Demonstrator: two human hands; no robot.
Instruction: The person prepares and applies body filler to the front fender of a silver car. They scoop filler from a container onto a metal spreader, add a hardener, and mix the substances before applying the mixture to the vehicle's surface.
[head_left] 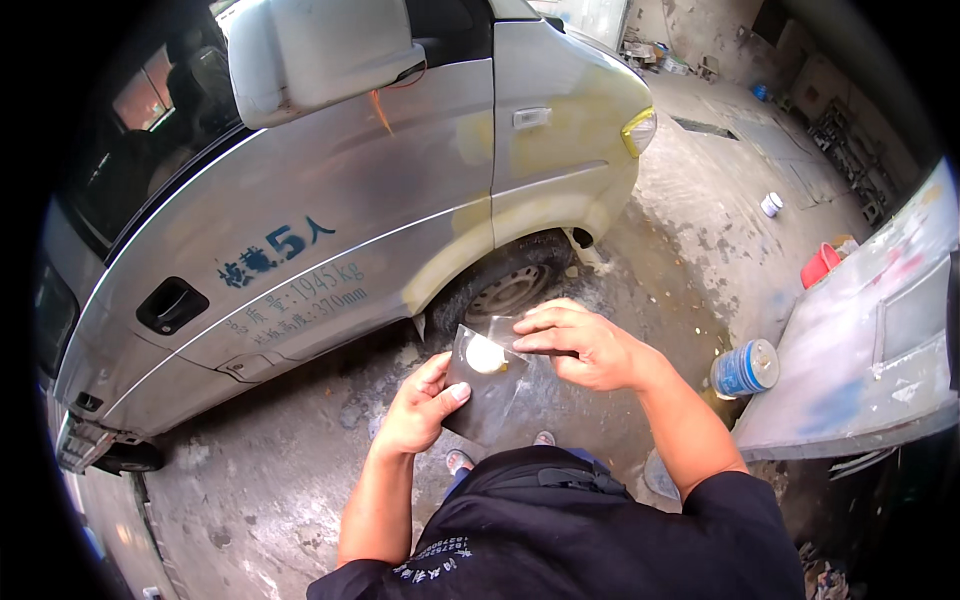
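A thin dark flat plate [483,402] is gripped at its left edge by my left hand [415,405], thumb on top and fingers beneath. Near its far end lies a round cream-white dab of paste [486,353]. My right hand [585,350] pinches a thin greyish spreader [503,328] over the far right edge of the plate, close to the paste. Whether the spreader touches the plate, I cannot tell. Beyond both hands stands a silver van [400,210], with yellowish patches on its wheel arch and front corner.
The van's front wheel [508,288] is just past my hands, and its mirror [320,60] juts out at the upper left. To the right are a blue-and-white bucket [745,368], a leaning whitish panel [850,370], a red basin [820,266] and a small white can [771,204].
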